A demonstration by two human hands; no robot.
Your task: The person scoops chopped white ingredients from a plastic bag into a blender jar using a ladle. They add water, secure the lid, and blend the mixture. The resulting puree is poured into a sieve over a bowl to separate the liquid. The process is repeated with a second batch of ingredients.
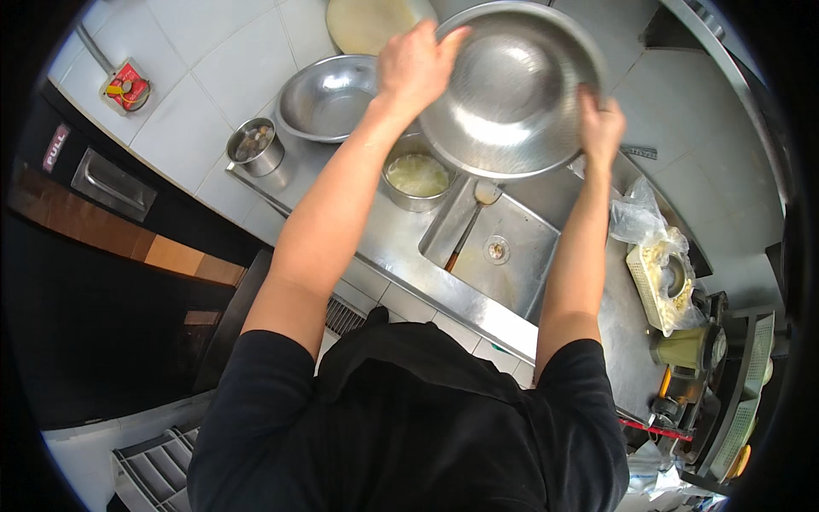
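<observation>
Both hands hold a large round stainless steel bowl (499,77) up over the far side of the sink. My left hand (419,64) grips its left rim, thumb over the edge. On the opposite rim is my right hand (600,125), slightly blurred. The bowl is tilted so its inside faces me. Below it, a steel pot (419,203) with pale yellowish contents stands on the counter left of the sink basin (518,272). A ladle or spatula with a wooden handle (464,237) leans in the basin, beside the drain. A second steel bowl (329,109) sits behind my left forearm.
At the counter's left end stands a small steel pot (256,147) with dark and brown pieces in it. A round pale board (371,25) leans on the tiled wall. To the right are a plastic basket (647,291), a plastic bag (636,211) and a blender jug (684,349) with green contents.
</observation>
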